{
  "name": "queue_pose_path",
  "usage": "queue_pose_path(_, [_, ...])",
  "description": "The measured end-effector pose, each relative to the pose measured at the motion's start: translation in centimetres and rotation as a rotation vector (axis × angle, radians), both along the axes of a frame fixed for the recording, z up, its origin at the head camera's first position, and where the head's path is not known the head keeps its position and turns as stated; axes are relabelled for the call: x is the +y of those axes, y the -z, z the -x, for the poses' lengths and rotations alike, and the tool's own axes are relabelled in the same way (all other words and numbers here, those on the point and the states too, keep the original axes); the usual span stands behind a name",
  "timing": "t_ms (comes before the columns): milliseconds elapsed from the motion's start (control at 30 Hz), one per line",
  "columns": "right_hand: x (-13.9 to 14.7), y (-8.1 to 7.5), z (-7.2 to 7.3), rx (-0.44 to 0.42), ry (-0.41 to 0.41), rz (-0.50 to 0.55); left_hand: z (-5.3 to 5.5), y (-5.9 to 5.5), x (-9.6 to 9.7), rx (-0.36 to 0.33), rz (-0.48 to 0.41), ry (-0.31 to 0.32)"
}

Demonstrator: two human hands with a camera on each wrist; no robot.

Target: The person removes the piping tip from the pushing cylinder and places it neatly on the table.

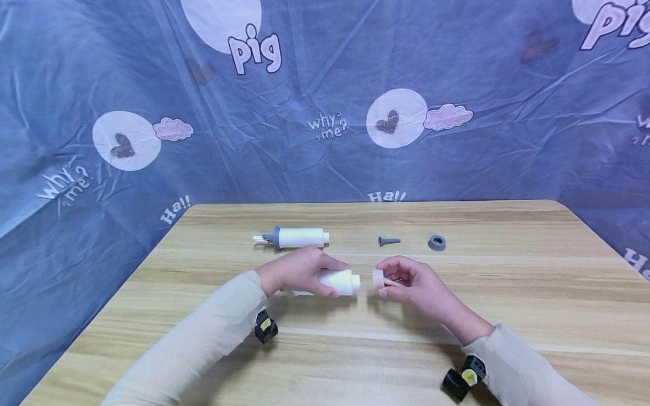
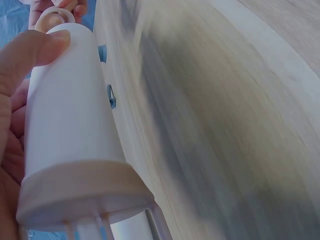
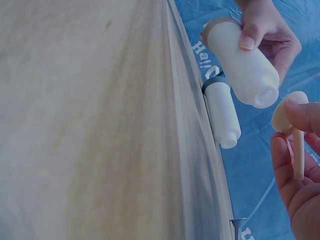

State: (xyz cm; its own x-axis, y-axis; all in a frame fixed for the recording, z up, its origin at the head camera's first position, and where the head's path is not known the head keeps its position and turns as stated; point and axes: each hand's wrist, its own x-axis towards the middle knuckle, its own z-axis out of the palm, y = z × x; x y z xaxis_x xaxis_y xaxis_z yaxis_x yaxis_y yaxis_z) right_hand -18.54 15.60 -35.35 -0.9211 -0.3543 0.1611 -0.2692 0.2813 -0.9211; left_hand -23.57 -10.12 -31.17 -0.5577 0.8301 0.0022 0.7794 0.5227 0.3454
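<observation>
My left hand (image 1: 304, 270) grips a white cylindrical bottle (image 1: 336, 282), lying sideways with its narrow neck pointing right. In the left wrist view the thumb presses on its side, and a beige collar (image 2: 82, 190) with thin prongs fits around the other end. Just right of the neck, a small gap away, my right hand (image 1: 424, 287) pinches a pale round cap (image 1: 378, 279) between thumb and fingers. From that cap a thin beige stem (image 3: 298, 155) runs back toward the palm, as the right wrist view shows.
Behind the left hand lies a second white bottle (image 1: 301, 237) with a grey collar and prongs. Farther right on the wooden table (image 1: 508, 282) are a small grey cone-shaped nozzle (image 1: 389, 241) and a grey ring (image 1: 437, 243). A blue printed cloth (image 1: 304, 158) hangs beyond the table's far edge.
</observation>
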Motion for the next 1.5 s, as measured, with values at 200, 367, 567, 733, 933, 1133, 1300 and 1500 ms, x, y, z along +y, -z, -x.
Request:
queue_pose_path(200, [0.1,0.1,0.0,-0.008,0.012,-0.012,0.4,0.3,-1.3,0.027,0.012,-0.029])
queue_pose_path(367, [0.1,0.0,-0.1,-0.028,0.018,-0.012,0.6,0.5,-2.5,0.061,0.016,-0.029])
queue_pose_path(567, [0.1,0.2,-0.1,-0.022,0.020,-0.006,0.9,0.8,-3.5,0.084,0.007,-0.022])
queue_pose_path(733, [0.2,0.4,-0.2,-0.024,0.021,0.003,1.1,0.8,-4.0,0.079,0.009,-0.044])
queue_pose_path(933, [0.3,0.5,-0.3,-0.030,0.022,0.030,1.5,1.1,-4.3,0.087,0.018,-0.064])
queue_pose_path(1133, [0.5,0.7,-0.3,-0.037,0.027,0.025,1.9,1.4,-4.7,0.081,0.013,-0.105])
queue_pose_path(1300, [0.4,0.9,-0.2,-0.054,0.043,0.018,2.1,1.8,-5.0,0.069,0.017,-0.141])
queue_pose_path(1500, [0.5,0.7,-0.3,-0.044,0.032,0.025,2.3,2.0,-5.1,0.052,0.021,-0.162])
